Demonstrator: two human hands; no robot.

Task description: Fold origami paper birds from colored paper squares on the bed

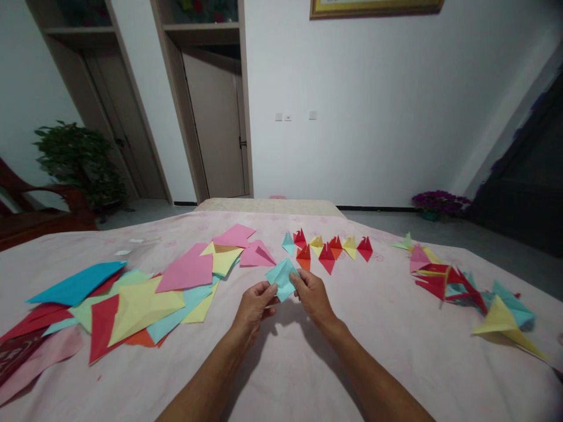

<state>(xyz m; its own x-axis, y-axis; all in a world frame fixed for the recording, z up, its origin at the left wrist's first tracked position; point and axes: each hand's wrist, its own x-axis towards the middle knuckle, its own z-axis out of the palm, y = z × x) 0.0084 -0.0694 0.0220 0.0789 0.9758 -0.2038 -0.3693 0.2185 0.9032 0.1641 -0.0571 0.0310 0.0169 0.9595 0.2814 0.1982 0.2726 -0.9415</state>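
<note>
A light blue folded paper (281, 278), roughly diamond-shaped with crease lines, is held up above the cloth between both hands. My left hand (257, 305) pinches its lower left edge between thumb and fingers. On the right edge, my right hand (313, 293) grips it with thumb and forefinger. Just beyond the hands stand several small folded paper pieces, among them a red one (326, 258), a yellow one (350, 247) and a light blue one (288, 242).
A pink patterned cloth (360, 363) covers the table. To the left lie overlapping coloured paper sheets (149, 308), with a pink sheet (187, 269) on top. At the right is a heap of folded paper, including a yellow piece (504, 325). A door (215, 123) stands ajar behind.
</note>
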